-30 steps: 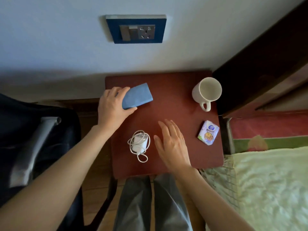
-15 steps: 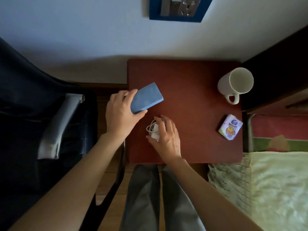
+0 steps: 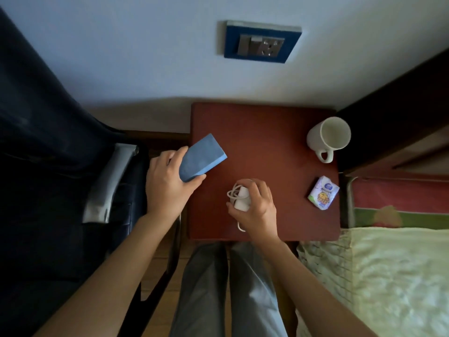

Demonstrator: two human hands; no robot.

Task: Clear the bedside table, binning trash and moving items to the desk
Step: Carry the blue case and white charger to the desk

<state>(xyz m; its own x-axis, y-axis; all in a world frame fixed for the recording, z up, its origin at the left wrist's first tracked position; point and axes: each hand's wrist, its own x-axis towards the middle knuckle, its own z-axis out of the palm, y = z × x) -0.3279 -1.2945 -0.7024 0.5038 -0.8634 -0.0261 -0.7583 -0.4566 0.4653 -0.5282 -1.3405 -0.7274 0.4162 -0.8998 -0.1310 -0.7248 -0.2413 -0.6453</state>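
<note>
The red-brown bedside table (image 3: pixel 264 132) stands against the wall. My left hand (image 3: pixel 167 188) grips a flat blue case (image 3: pixel 202 158) at the table's left edge, lifted and tilted. My right hand (image 3: pixel 257 207) is closed around a white charger (image 3: pixel 240 200) with its coiled cable, near the table's front; a loop of cable hangs below my palm. A white mug (image 3: pixel 328 136) stands empty at the back right corner. A small tissue packet (image 3: pixel 323 192) lies at the right edge.
A dark office chair with a grey armrest (image 3: pixel 107 186) is close on the left. A bed with a pale cover (image 3: pixel 388 276) lies to the right, its dark headboard (image 3: pixel 401 113) beyond. A wall socket (image 3: pixel 262 42) sits above the table. My grey-trousered legs are below.
My right hand moved from flat on the table onto the charger and closed around it. My left hand carried the blue case slightly leftward, off the table's surface. The camera shifted.
</note>
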